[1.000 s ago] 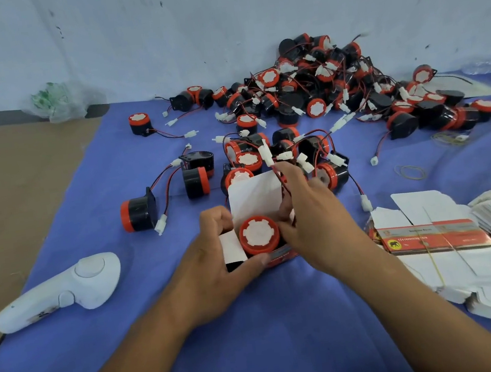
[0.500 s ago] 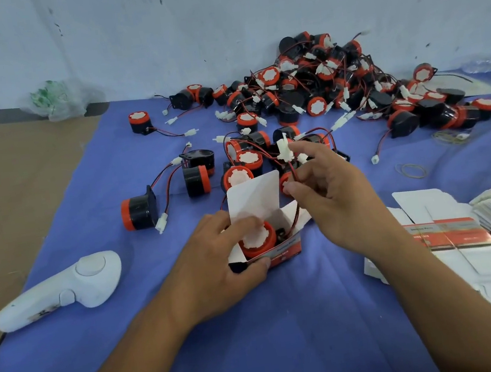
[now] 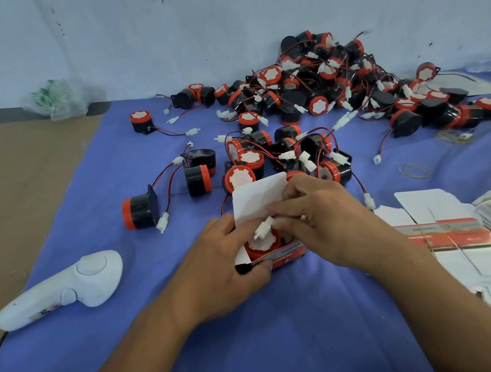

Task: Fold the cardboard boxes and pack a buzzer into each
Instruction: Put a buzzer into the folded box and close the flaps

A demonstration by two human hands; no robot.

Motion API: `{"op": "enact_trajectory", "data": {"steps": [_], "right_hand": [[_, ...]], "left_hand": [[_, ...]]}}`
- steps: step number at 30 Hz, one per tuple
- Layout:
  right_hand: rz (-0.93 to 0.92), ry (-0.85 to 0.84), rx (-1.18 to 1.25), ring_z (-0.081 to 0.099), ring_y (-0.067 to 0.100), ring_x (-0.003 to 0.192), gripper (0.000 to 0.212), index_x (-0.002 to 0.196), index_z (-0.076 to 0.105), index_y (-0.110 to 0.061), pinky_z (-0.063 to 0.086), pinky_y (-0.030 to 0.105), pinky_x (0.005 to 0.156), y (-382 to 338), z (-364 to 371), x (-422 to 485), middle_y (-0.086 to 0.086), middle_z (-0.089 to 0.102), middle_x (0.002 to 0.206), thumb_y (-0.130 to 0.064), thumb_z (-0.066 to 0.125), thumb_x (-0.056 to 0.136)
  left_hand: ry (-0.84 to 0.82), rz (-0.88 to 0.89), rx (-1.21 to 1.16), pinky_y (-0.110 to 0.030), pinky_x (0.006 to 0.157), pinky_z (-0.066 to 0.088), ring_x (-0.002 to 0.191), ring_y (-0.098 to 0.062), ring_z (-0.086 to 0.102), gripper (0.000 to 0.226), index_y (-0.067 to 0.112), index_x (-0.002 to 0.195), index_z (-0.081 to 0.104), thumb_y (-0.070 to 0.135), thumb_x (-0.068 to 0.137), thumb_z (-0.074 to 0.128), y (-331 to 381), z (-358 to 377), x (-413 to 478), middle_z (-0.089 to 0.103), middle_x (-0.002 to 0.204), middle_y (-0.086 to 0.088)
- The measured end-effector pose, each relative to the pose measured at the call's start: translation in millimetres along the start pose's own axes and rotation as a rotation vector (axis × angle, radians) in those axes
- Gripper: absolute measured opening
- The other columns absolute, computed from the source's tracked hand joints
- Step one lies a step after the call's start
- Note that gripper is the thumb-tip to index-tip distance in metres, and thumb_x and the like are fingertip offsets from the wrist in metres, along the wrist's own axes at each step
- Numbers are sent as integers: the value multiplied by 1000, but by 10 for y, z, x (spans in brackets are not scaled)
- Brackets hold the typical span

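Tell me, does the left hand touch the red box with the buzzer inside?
Touching. The head view shows the left hand gripping the red box, thumb on its front wall.

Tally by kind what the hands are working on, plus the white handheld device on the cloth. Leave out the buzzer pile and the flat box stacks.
Open cardboard box: 1
Buzzer in that box: 1
White connector: 1
White handheld device: 1
Total: 4
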State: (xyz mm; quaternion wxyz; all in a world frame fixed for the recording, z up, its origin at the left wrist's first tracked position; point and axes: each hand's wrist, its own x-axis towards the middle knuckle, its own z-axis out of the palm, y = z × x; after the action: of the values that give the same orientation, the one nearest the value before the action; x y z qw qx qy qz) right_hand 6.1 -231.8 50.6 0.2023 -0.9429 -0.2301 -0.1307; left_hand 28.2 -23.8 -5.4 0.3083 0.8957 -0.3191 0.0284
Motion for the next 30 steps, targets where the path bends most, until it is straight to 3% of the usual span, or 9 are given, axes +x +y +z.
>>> {"op": "enact_trajectory", "data": {"steps": [5, 7, 9, 11, 14, 17, 22, 26, 30], "right_hand": [[165, 64, -134, 48, 21, 93, 18, 97, 79, -10, 41, 36, 81, -23, 15, 23, 7, 57, 95, -11, 62, 97], [243, -37, -272, 49, 18, 101, 21, 96, 77, -15, 43, 32, 84, -58, 44, 45, 3, 58, 102, -10, 56, 97], [329, -96, -311, 53, 19, 97, 22, 97, 73, -16, 47, 30, 75, -127, 50, 76, 1, 55, 108, -5, 54, 95], [327, -85, -350, 53, 21, 88, 23, 103, 67, -14, 48, 31, 68, -169, 42, 108, 1, 55, 107, -1, 55, 90], [201, -13, -282, 55, 24, 89, 24, 117, 59, -19, 53, 40, 69, -203, 15, 94, 1, 57, 105, -12, 58, 95], [131, -128, -348, 46, 21, 86, 20, 112, 68, -18, 48, 35, 64, -232, 18, 92, -3, 48, 100, -14, 54, 98], [351, -173, -418, 42, 25, 73, 11, 94, 64, -13, 23, 30, 50, -289, 20, 103, -1, 42, 97, -14, 53, 93], [408, -238, -425, 46, 31, 75, 19, 104, 65, -10, 29, 34, 56, -372, 15, 125, 13, 48, 121, -10, 48, 97], [348, -366, -430, 59, 32, 92, 29, 120, 61, -8, 35, 33, 67, -491, 9, 134, 19, 40, 136, -3, 42, 98]], "left_hand": [[6, -3, 14, -21, 91, 43, 111, -7, 39, 62, 51, 137, 38, 62, 77, 44, -13, 14, -11, 48, 125, 14], [18, -7, 24, -17, 91, 39, 112, -6, 38, 63, 49, 138, 40, 63, 77, 42, -6, 20, -17, 47, 127, 14], [25, -8, 39, -20, 93, 41, 114, -7, 39, 65, 45, 140, 44, 62, 78, 41, 9, 19, -21, 48, 129, 12], [36, -2, 49, -19, 93, 40, 115, -8, 41, 64, 41, 140, 47, 60, 79, 44, 11, 21, -21, 50, 129, 12], [48, -7, 52, -11, 91, 35, 113, -8, 41, 58, 38, 137, 52, 53, 81, 53, 2, 20, -13, 51, 127, 12], [48, 15, 62, -25, 91, 45, 112, -13, 44, 58, 32, 134, 56, 55, 81, 51, 19, 15, -13, 53, 123, 8], [87, 43, 31, -34, 90, 50, 111, -21, 52, 59, 30, 134, 58, 52, 79, 53, 31, 13, -22, 60, 121, 0], [117, 48, 33, -31, 89, 50, 109, -21, 54, 60, 25, 133, 60, 52, 79, 57, 42, 31, -22, 60, 118, -2], [79, 25, -8, -33, 91, 49, 110, -15, 54, 63, 30, 136, 51, 54, 78, 60, 35, 19, -7, 57, 122, 5]]}}
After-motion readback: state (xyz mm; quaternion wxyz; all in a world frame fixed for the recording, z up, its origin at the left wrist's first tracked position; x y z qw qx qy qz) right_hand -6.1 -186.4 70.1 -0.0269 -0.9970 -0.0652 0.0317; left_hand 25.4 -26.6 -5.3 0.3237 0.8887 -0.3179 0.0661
